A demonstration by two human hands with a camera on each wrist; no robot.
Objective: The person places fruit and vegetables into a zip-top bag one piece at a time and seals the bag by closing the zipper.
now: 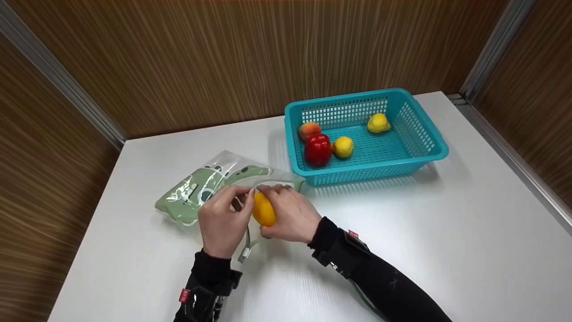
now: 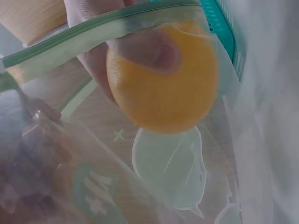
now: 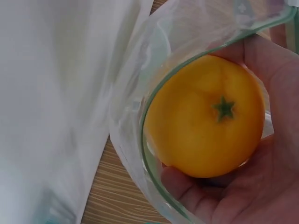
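My right hand [image 1: 292,215] grips an orange [image 1: 264,212] with a green star-shaped stem mark, fingers curled round it. In the right wrist view the orange [image 3: 201,121] sits within the mouth of a clear zip bag [image 3: 133,112], the green zip edge curving round it. Seen through the clear plastic in the left wrist view, the orange [image 2: 163,93] is inside the bag's opening. Thumb and fingertips of my left hand [image 1: 223,223] pinch the bag's edge just left of the orange. The bag [image 1: 178,208], printed with a green cartoon, lies tilted beyond both hands.
A turquoise basket [image 1: 371,166] stands at the back right, close to the bag. It holds a red bell pepper [image 1: 317,150], a peach [image 1: 309,130] and two yellow lemons [image 1: 343,147]. Wood-grain panels [image 1: 214,67] border the white table [image 1: 402,250].
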